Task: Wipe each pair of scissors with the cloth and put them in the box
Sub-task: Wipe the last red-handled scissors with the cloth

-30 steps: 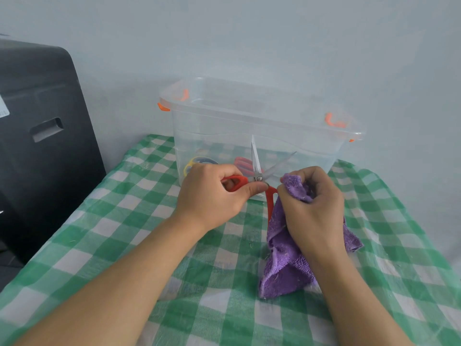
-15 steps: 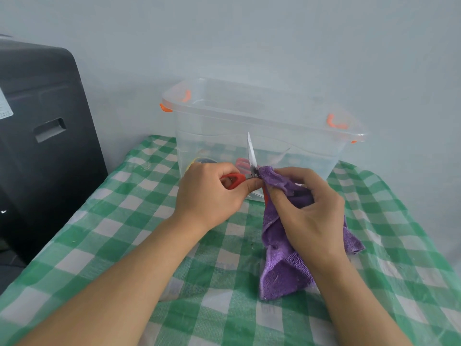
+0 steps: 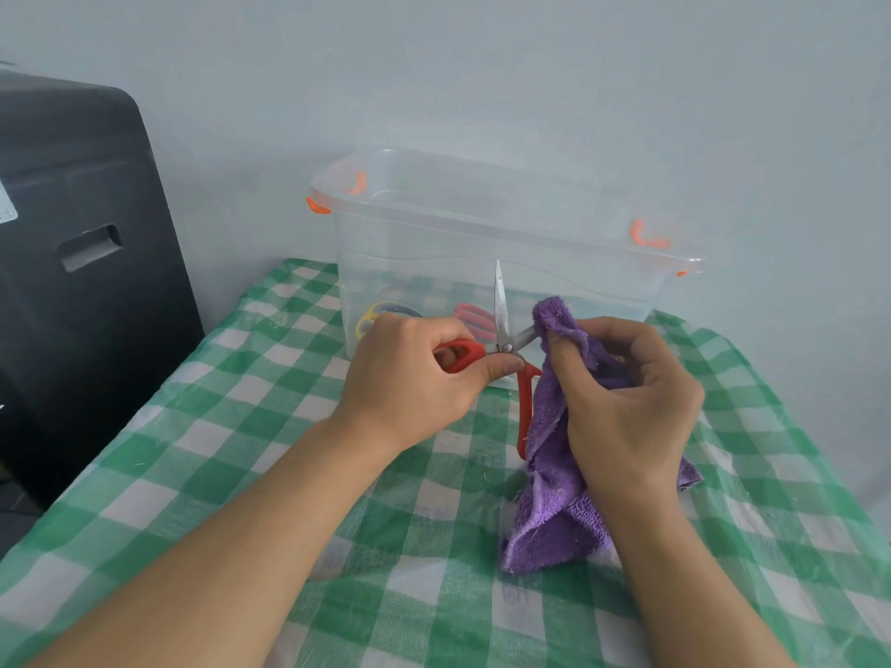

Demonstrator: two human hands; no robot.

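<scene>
At the far left, a black cabinet [image 3: 72, 262] is standing beside the table with the green checked tablecloth [image 3: 241, 474]. Moving right, the left hand [image 3: 414, 378] is gripping the red-handled scissors [image 3: 501, 347] by one loop, blades spread, just in front of the clear box [image 3: 506, 253], which is holding other scissors [image 3: 475, 318]. Farther right, the right hand [image 3: 627, 402] is pinching the purple cloth [image 3: 559, 474] around one blade.
</scene>
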